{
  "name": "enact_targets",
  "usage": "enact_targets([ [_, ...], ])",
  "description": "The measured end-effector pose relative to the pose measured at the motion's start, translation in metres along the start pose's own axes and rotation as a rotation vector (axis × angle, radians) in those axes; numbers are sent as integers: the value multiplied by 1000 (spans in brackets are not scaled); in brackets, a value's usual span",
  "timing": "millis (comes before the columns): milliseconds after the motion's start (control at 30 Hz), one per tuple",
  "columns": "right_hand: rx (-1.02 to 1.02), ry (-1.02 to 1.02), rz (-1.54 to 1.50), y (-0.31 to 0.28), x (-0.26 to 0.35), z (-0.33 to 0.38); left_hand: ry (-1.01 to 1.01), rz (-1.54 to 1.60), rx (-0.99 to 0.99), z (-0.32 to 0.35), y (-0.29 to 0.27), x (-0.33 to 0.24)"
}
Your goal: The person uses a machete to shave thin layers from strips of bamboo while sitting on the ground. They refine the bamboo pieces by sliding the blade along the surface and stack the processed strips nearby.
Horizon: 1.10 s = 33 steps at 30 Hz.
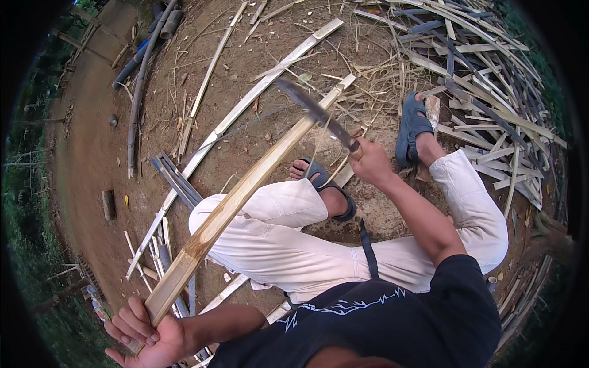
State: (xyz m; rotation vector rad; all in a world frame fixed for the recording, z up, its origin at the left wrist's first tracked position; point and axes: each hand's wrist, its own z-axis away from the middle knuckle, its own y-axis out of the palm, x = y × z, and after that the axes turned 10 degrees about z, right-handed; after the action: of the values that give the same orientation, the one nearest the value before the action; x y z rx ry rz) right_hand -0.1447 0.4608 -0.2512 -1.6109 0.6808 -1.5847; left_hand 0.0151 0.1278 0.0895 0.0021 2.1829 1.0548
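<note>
Two hands are at work here, one at either end of a long bamboo strip. From where I stand, the left hand is curled round the strip's near end, which seems to keep it from slipping or turning. Ahead of that hand, the strip slants up across the left knee of the pale trousers, so the leg serves as a prop and leaves the far end raised clear of the body. The right hand is clamped on the handle of a big knife, its blade lying across the strip's far end. Blur keeps me from telling whether the edge touches the wood. Gripping so far back from the blade looks sensible to me: the left hand stays well apart from the edge.

Just beyond the right hand, thin shavings litter the dirt ground; farther to its right is a heaped pile of split strips, within easy sight but outside the knife's path, I'd judge. Left of the right hand, past the held piece, another long pale strip lies on the ground.
</note>
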Motion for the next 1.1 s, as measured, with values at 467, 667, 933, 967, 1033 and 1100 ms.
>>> enact_targets([
  [467,48,-48,220,-6,-2,-12,-66,15,27,-26,-13,17],
  [667,139,592,143,25,-95,-88,-125,-5,107,-27,-11,13],
  [933,-38,-232,-153,-27,43,-5,-74,-16,252,-35,-10,23],
  [967,-68,-312,-94,-38,61,3,-73,-13,269,-34,-9,23],
  [1033,-42,-399,-42,-54,72,7,-19,-40,254,-28,-8,23],
  [1100,73,-408,-69,-64,72,10,-115,152,414,-23,-4,25],
])
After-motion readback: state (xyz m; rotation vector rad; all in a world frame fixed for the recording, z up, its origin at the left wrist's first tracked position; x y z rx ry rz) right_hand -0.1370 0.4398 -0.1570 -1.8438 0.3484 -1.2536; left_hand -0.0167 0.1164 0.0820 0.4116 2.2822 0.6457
